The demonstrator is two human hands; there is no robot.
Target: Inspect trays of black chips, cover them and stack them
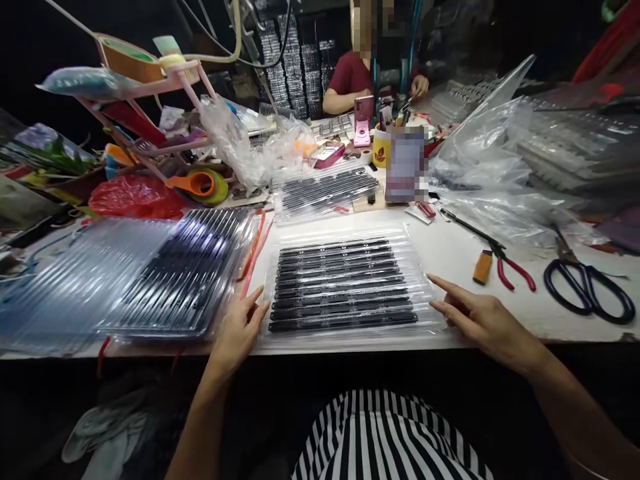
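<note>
A clear plastic tray (345,287) filled with long black strips (345,313) lies flat on the white counter (460,257), at its near edge and directly in front of the person. The strips lie side by side in rows running left to right.

To its left, a larger stack of clear ribbed trays (130,277) covers the left part of the counter, some dark strips showing through it. Farther back, a second filled tray (325,190) lies tilted among loose plastic bags (490,167). On the far left stands a pink rack (160,113) crowded with tape rolls.

The left hand (239,330) rests at the tray's near left corner, fingers relaxed and open, the fingertips touching the tray's rim; its grip is released. The right hand (483,320) lies at the tray's right edge, index and middle fingers stretched out toward the rim, holding nothing; its grip is released too.

Well to the right on the counter lie black-handled scissors (590,283), red-handled pliers (505,263) and a small orange tool (483,267).

At the far side, another person in a dark red shirt (350,75) sits at work.
</note>
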